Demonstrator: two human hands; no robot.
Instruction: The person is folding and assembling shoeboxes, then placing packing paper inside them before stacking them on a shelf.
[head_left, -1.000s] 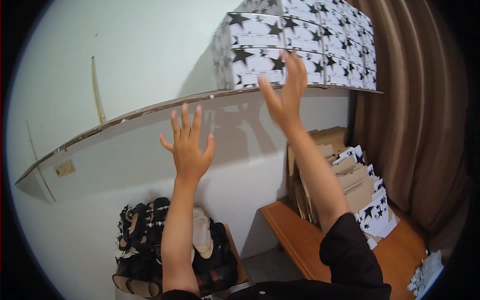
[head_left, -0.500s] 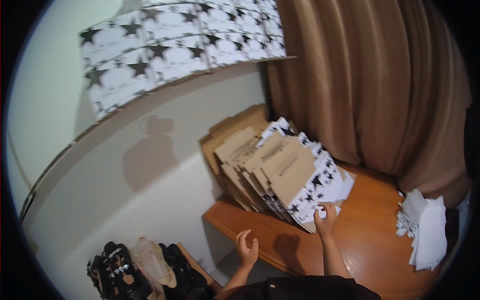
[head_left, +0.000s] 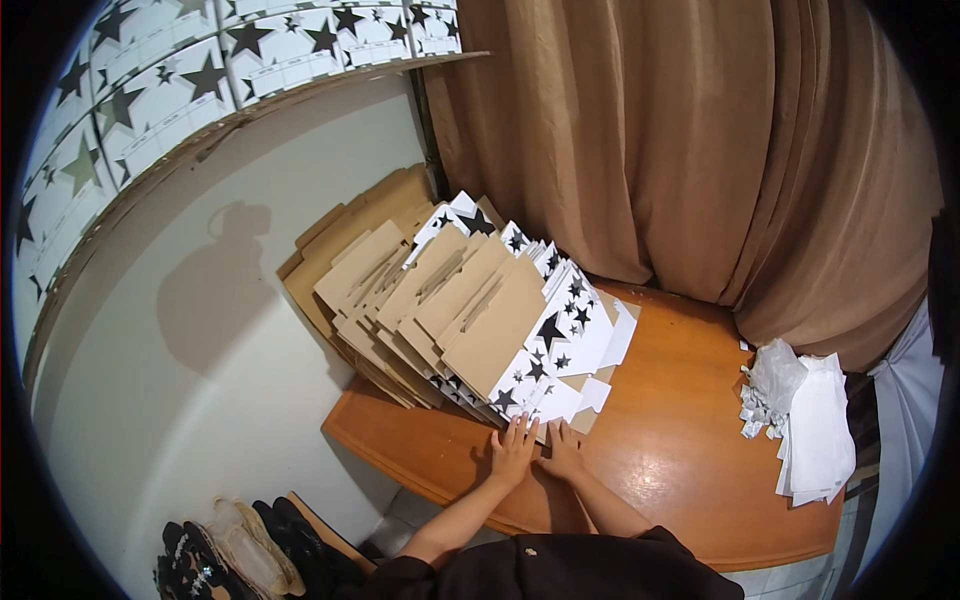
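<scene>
A stack of flattened cardboard boxes leans against the wall on the wooden table, some showing brown sides and some white sides with black stars. The front flattened box has a white, star-printed panel and small flaps. At its near lower edge, my left hand rests with fingers stretched out, the tips on the cardboard. Just to the right, my right hand touches the same edge with its fingers apart. Neither hand is closed around anything that I can see.
On the table, white paper sheets and a clear plastic bag lie at the right. Brown curtains hang behind. Star-printed boxes line a shelf at upper left. Shoes sit at lower left.
Both hands, raised with curled fingers before, have come together at the front box's lower edge. The view has shifted, so the stack appears farther left and more of the table shows.
</scene>
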